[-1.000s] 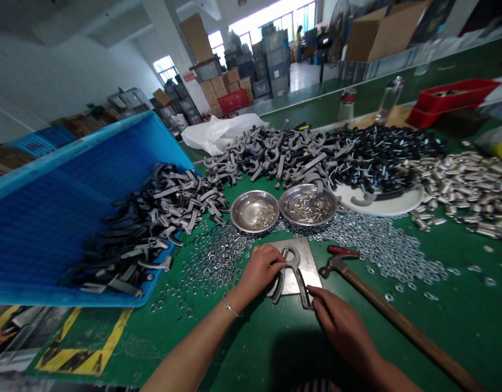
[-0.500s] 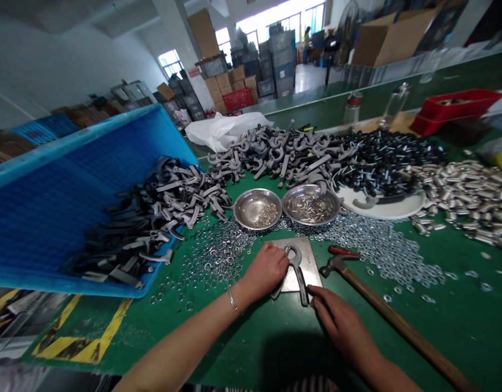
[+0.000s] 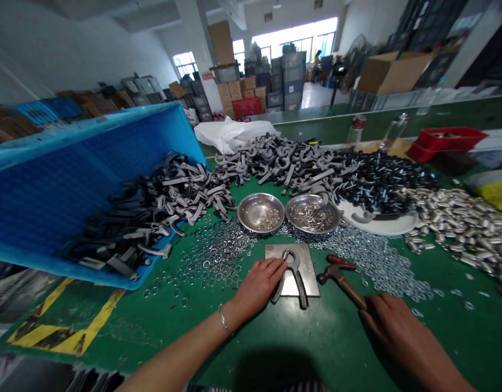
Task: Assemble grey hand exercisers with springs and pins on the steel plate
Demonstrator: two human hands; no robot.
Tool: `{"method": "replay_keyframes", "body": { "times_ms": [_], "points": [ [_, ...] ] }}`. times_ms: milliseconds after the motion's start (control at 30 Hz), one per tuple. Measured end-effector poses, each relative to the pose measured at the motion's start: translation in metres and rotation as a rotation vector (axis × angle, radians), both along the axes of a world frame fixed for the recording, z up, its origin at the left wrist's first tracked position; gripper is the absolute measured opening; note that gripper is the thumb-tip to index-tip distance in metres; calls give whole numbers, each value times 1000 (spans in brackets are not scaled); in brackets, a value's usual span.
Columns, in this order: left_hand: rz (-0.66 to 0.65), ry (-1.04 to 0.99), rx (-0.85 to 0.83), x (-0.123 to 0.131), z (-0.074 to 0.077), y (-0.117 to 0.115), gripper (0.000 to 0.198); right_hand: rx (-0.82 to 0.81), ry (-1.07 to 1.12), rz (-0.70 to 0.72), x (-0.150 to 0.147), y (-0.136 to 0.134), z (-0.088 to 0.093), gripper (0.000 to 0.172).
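My left hand (image 3: 257, 284) rests with curled fingers on a grey hand-grip part (image 3: 294, 270) that lies on a small steel plate (image 3: 308, 257) on the green table. My right hand (image 3: 393, 322) lies over the wooden handle of a hammer (image 3: 341, 279), whose head sits just right of the plate. The fingers of my right hand wrap round the handle.
A tilted blue crate (image 3: 50, 185) spills grey handles at left. Two steel bowls (image 3: 261, 209) (image 3: 313, 209) hold small metal bits. Loose washers (image 3: 369, 256), grey curved parts (image 3: 283, 158), black knobs (image 3: 381, 179) and metal sleeves (image 3: 459, 218) cover the table behind. Red tray (image 3: 447, 139) at far right.
My right hand has left the grip part's lower end and moved right onto the hammer handle. My left hand stays on the part. The view has tilted slightly.
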State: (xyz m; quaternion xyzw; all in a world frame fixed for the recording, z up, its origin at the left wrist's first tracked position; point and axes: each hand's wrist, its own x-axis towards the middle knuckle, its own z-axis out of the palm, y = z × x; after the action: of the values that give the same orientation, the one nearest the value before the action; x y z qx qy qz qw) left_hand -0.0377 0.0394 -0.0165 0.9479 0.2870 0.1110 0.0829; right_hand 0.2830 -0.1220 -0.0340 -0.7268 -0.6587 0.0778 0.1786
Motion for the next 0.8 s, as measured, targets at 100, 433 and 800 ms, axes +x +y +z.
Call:
{"method": "replay_keyframes", "body": {
  "times_ms": [100,433,800],
  "points": [
    [33,-67,-50,2,1,0,50,-160,212,-4,2,9,11,30],
    [228,-379,-230,0,15,41,32,-323,685,-77,-19,25,87,51],
    [359,28,-248,35,24,190,11,-350,265,135,-51,66,66,40]
  ]
}}
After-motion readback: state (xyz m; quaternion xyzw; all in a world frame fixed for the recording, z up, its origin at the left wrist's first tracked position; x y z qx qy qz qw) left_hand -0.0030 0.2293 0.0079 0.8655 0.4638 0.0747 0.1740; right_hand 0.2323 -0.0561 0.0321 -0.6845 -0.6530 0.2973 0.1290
